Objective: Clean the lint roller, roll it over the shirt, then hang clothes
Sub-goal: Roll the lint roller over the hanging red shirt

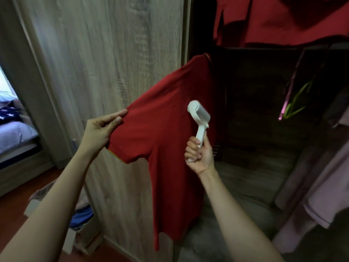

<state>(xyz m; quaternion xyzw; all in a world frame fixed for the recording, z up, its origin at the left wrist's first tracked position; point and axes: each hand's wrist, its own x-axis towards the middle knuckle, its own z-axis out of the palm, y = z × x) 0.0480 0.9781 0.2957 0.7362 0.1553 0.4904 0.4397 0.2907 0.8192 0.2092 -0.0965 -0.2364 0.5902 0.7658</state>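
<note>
A red short-sleeved shirt [166, 140] hangs at the edge of the open wardrobe, its collar up near the door frame. My left hand [103, 129] pinches the end of the shirt's left sleeve and pulls it out sideways. My right hand [198, 154] grips the white handle of the lint roller [199, 118]. The roller head points up and rests against the shirt's chest area, right of centre.
A wood-grain wardrobe door [105, 53] stands behind the shirt. More red clothing [279, 19] hangs above. Pale pink garments [319, 186] and a pink and green hanger [290, 103] are inside on the right. A box of clothes [81, 220] sits on the floor, and a bed [13, 133] is at far left.
</note>
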